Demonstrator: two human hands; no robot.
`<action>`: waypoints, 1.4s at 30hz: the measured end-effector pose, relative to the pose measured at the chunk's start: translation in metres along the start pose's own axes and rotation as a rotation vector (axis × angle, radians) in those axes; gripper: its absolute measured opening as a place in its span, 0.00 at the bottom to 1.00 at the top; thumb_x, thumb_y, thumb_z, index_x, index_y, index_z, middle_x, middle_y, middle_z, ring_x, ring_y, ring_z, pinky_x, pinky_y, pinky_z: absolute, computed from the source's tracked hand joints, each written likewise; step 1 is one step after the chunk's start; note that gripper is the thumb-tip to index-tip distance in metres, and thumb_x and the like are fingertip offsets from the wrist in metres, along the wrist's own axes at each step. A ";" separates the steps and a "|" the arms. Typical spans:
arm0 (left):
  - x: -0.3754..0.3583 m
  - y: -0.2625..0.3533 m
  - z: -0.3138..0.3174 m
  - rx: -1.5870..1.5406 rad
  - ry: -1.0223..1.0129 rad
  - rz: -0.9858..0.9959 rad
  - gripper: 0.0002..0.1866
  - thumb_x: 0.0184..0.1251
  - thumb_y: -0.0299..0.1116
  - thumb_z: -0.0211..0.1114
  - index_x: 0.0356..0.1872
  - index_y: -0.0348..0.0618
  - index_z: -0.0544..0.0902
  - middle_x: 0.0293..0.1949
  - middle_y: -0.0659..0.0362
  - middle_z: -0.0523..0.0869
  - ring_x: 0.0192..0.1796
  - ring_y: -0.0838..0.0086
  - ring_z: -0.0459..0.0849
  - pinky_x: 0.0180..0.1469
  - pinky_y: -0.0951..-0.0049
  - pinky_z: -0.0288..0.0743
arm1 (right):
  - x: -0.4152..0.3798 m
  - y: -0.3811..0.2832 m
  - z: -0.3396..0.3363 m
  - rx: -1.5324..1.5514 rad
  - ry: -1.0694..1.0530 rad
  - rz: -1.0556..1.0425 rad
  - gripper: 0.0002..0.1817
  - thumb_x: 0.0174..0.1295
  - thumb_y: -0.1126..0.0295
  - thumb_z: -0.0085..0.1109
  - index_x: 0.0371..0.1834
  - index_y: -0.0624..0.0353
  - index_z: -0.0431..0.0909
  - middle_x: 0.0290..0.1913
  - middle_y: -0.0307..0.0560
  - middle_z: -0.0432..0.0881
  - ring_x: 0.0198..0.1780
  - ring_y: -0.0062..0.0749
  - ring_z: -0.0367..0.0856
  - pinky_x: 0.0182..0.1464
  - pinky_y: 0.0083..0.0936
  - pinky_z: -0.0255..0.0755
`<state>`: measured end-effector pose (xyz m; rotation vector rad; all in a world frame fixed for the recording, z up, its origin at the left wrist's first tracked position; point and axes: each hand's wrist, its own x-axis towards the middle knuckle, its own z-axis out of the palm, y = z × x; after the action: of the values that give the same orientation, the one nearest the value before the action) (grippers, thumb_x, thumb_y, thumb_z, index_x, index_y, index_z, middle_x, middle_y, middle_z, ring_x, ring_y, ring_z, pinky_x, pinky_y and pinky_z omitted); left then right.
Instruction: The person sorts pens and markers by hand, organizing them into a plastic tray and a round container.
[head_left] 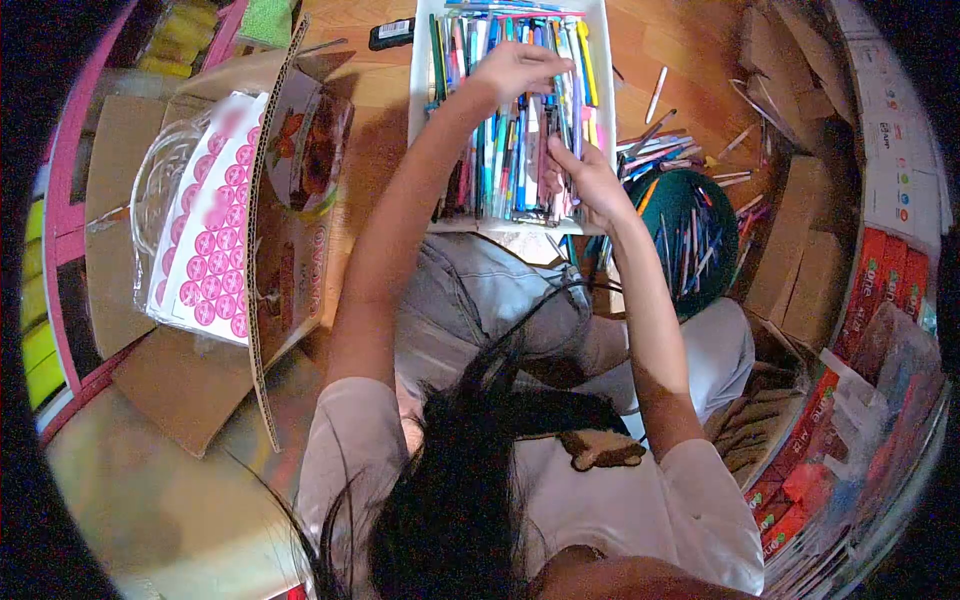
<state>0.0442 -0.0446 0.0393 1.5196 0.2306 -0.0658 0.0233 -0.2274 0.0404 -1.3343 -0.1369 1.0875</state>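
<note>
A white bin (606, 60) stands on the floor in front of my lap, packed with pens and markers (495, 150) lying lengthwise in rows. My left hand (522, 72) is over the bin's upper part, palm down, with its fingers stretched to the right across the pens. Lower down, at the bin's right side, my right hand (590, 182) has its thumb up and its fingers curled around a pen (566, 115) that points toward my left fingertips. Its grip is partly hidden by the fingers.
Right of the bin, loose pens (660, 150) lie on the wooden floor beside a dark green round basket (735, 235) holding more pens. An open cardboard box (265, 250) with pink-and-white printed sheets stands left. Cardboard (800, 240) and red packages (880, 290) line the right. A black object (392, 34) lies above left.
</note>
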 end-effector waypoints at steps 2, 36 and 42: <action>0.008 -0.007 -0.007 -0.119 0.080 0.075 0.17 0.55 0.41 0.64 0.37 0.36 0.80 0.31 0.57 0.82 0.33 0.77 0.80 0.37 0.79 0.75 | 0.000 0.005 -0.002 -0.033 -0.007 -0.018 0.14 0.63 0.59 0.46 0.28 0.59 0.66 0.17 0.36 0.67 0.17 0.20 0.66 0.22 0.18 0.63; 0.015 0.003 -0.002 0.393 -0.025 0.037 0.23 0.54 0.52 0.61 0.32 0.38 0.82 0.23 0.57 0.81 0.24 0.78 0.78 0.30 0.77 0.73 | -0.029 0.013 -0.009 0.035 0.006 0.020 0.11 0.62 0.62 0.48 0.35 0.58 0.67 0.19 0.32 0.63 0.19 0.16 0.59 0.20 0.14 0.55; 0.090 0.001 -0.080 0.512 0.175 0.034 0.17 0.57 0.46 0.59 0.25 0.39 0.82 0.17 0.58 0.80 0.21 0.76 0.77 0.25 0.74 0.70 | -0.029 0.030 -0.025 0.100 -0.015 0.063 0.08 0.63 0.65 0.47 0.30 0.55 0.64 0.17 0.30 0.58 0.17 0.15 0.57 0.19 0.15 0.53</action>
<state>0.1239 0.0436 0.0207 2.0417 0.3453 0.0396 0.0072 -0.2693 0.0226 -1.2477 -0.0506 1.1434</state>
